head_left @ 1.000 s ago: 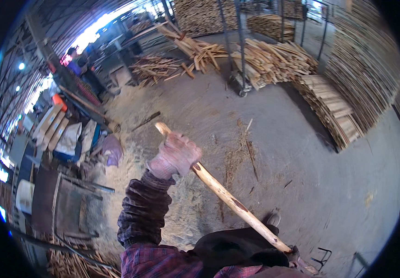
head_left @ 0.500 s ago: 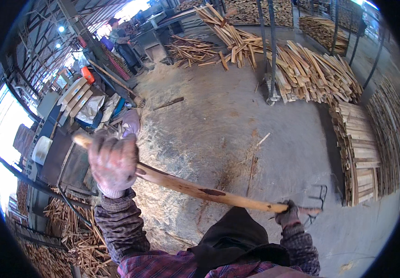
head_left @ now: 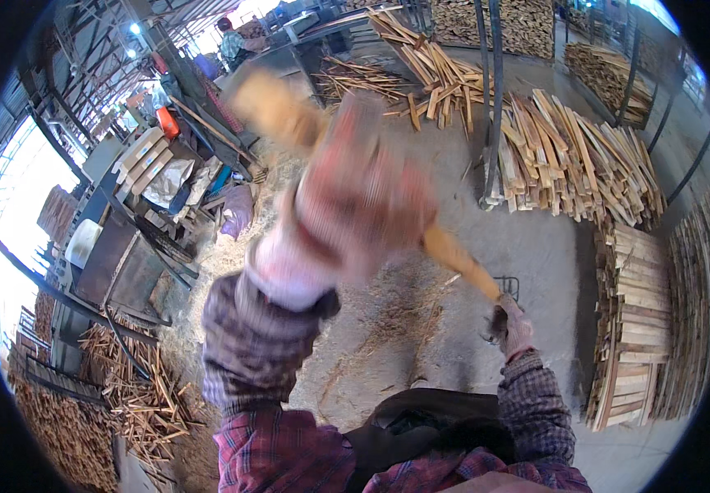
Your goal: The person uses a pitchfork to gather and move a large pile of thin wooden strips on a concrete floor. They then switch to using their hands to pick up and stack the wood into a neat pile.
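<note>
A metal-tined rake with a long, crooked wooden handle (head_left: 463,263) slants across the middle of the view, its upper end raised close to the camera. My left hand (head_left: 363,197), in a pale, reddish-stained work glove, is wrapped round the upper handle and smeared by motion. Lower down, at the right, my right hand (head_left: 513,327) closes round the handle in a dark-and-pale glove. Just beyond that hand the dark tined head (head_left: 508,287) shows in part over the concrete floor (head_left: 536,255).
Loose wood strips (head_left: 564,156) lie heaped at the far right, beside metal posts (head_left: 493,99). Stacked boards (head_left: 636,312) stand at the right. A broom (head_left: 256,171) and a purple sack (head_left: 237,211) are at left, near scrap sticks (head_left: 137,394). A person (head_left: 230,45) stands far off.
My left hand has swung up and to the right with the handle, coming nearer the camera. My right hand has risen slightly, and the tined head has moved left and farther away.
</note>
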`<state>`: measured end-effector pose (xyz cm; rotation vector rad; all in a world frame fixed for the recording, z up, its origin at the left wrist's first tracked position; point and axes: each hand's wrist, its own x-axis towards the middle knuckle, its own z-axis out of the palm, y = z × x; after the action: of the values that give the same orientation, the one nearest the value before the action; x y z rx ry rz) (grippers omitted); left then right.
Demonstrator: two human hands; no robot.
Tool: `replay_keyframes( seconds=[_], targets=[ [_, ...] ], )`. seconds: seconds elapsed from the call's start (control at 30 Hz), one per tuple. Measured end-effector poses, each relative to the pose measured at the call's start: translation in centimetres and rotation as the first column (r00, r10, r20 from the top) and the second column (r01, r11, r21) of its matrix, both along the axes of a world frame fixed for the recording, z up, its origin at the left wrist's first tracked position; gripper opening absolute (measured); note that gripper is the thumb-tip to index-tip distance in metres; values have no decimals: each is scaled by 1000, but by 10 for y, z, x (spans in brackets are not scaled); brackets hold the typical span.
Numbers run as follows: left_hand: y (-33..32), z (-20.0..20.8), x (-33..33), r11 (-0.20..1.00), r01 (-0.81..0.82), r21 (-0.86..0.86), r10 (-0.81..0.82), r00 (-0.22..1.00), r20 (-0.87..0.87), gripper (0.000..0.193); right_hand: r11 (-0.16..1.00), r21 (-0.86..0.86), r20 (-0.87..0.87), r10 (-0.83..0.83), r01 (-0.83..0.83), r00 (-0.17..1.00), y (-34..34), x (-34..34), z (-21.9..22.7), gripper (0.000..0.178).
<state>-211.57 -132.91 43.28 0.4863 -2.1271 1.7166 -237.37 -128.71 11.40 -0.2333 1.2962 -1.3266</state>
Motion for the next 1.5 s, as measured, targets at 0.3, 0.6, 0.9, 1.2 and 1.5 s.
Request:
replay_keyframes(
  seconds=[0.3, 0.6, 0.9, 1.2, 1.5],
  targets=[
    [-69, 13, -267, 998, 58, 27, -58, 998, 17, 17, 651, -591, -785, -327, -477, 527, -75, -147, 104, 78],
    [-56, -134, -534, 863, 292, 413, -310, 950, -24, 24, 890, -451, -589, -356, 70, 725, -121, -450, 72, 45],
    [69, -302, -461, 75, 5, 997, 187, 982, -19, 23, 854, -400, -123, -409, 332, 904, -80, -663, -12, 33],
    [220, -346, -373, -467, -2, 884, 825, 360, 436, 31, 927, -281, -348, -340, 249, 874, -90, -758, -25, 52],
    [354, -406, -324, -683, 323, 656, 665, -97, 740, 43, 548, 834, -551, 827, -60, -113, 1, -895, -213, 47]
  ],
)
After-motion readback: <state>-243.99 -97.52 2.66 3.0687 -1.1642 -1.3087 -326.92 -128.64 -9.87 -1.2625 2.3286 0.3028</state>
